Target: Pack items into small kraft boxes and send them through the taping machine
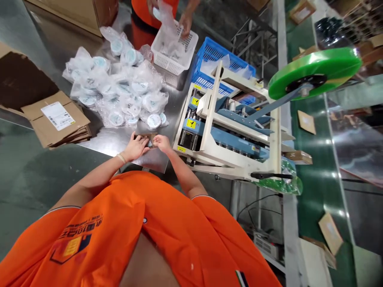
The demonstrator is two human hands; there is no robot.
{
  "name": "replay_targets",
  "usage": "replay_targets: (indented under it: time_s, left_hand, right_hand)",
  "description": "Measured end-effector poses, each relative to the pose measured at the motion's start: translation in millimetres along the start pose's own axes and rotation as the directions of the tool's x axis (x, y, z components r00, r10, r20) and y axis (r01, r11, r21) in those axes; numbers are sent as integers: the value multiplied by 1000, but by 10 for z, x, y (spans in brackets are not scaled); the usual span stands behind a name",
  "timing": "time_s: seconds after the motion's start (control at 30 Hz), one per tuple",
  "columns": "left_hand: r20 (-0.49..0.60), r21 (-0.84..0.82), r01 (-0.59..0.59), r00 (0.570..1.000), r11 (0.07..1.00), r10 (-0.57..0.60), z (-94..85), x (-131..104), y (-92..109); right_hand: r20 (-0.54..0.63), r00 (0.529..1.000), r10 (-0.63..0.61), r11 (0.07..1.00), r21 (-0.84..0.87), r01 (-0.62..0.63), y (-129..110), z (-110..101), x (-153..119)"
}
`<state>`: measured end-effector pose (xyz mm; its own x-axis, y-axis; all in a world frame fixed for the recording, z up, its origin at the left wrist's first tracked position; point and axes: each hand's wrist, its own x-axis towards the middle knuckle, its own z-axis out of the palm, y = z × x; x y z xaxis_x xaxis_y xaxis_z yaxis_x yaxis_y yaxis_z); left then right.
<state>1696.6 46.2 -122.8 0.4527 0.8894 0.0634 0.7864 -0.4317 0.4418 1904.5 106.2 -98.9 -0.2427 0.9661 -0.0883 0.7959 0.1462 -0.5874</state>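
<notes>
A small cardboard box (152, 136) lies at the front edge of the metal table, between my two hands. My left hand (136, 146) reaches over it with the fingers stretched out flat, on or just inside the box. My right hand (162, 142) pinches the box's right edge with curled fingers. What is in the box is mostly covered by my fingers. Just beyond, a heap of clear plastic bags (119, 89) holds round, white-and-teal lidded containers. To the left sits a stack of flattened cardboard boxes (64, 135) with a white label on top.
A tape sealing machine (209, 127) with a green tape roll (317, 71) stands right of the table (104, 145). Further right, a green conveyor belt (312, 175) carries parcels. Across the table, a co-worker's hands hold plastic over a white basket (167, 63). Behind the machine is a blue crate (206, 59).
</notes>
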Motion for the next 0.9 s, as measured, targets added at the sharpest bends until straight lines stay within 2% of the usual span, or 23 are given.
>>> replay_targets:
  time_s: [0.07, 0.17, 0.2, 0.27, 0.3, 0.37, 0.43, 0.5, 0.53, 0.6, 0.67, 0.73, 0.8, 0.9]
  left_hand:
    - [3, -43, -11, 1000, 999, 11, -5, 21, -49]
    - [-51, -216, -28, 999, 976, 17, -24, -18, -271]
    - [-110, -293, -5, 994, 956, -28, -24, -52, -375]
    - [-222, -461, 76, 955, 884, -198, 3, -130, -578]
    - [-231, -549, 110, 933, 828, -277, 36, -159, -655]
    - [-127, -712, 159, 929, 684, -349, 140, -165, -723]
    - [22, -821, 213, 939, 529, -344, 269, -88, -682]
    - [93, -859, 265, 923, 438, -374, 372, 43, -604]
    - [107, -861, 280, 916, 425, -388, 396, 108, -581]
    - [120, -852, 289, 919, 436, -375, 371, 205, -610]
    - [148, -831, 282, 943, 480, -299, 259, 236, -725]
    - [164, -788, 253, 965, 561, -205, 109, 216, -835]
    - [176, -679, 233, 972, 696, -154, -10, 179, -828]
    - [126, -302, 248, 967, 920, -220, -37, 133, -511]
  right_hand:
    - [112, 994, -12, 1000, -2, 13, -54, 115, 28]
    - [231, 951, -203, 968, -98, 230, -73, 106, -6]
    - [269, 926, -265, 945, -121, 305, -48, 66, -41]
    - [338, 877, -341, 901, -148, 408, 30, -18, -124]
    - [359, 864, -352, 888, -163, 429, 71, -45, -161]
    - [381, 856, -348, 877, -190, 441, 126, -59, -200]
    - [404, 850, -336, 873, -205, 443, 132, -40, -181]
    - [400, 865, -303, 884, -222, 412, 95, -18, -112]
    - [363, 893, -268, 897, -243, 368, 69, -12, -66]
    - [218, 957, -189, 920, -301, 250, 19, -9, 29]
    - [117, 977, -176, 918, -339, 206, -3, -7, 94]
    - [166, 957, -236, 898, -339, 280, 16, 3, 99]
    - [240, 931, -276, 883, -319, 344, 64, 25, 40]
    - [240, 936, -256, 884, -335, 328, 131, 57, -104]
